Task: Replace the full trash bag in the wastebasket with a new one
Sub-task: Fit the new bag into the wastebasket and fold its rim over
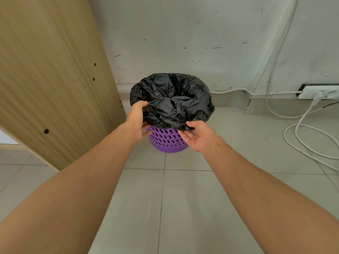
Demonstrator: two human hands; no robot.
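Now, left hand (137,120): thumb over the folded bag edge, fingers curled beneath, gripping the plastic at the basket's left rim.
Right hand (197,135): palm turned up, thumb pinching the bag's near hem, remaining fingers loosely spread under it.
Trash bag (172,101): black, thin, crinkled glossy plastic; lines the wastebasket, mouth open, edge folded down over the rim.
Wastebasket (167,139): purple plastic, round, tapering downward, sides pierced with rows of slanted oval holes; stands on the floor close to the wall.
Floor (192,208): pale square tiles, dark grout lines.
Wall (183,43): white, scuffed with dark marks.
Wooden panel (45,79): light grain, small screw holes, left of the basket.
Power strip (320,92): white, against the baseboard at right, plug inserted.
Cable (293,136): white, looped on the tiles.
Writing: none legible.
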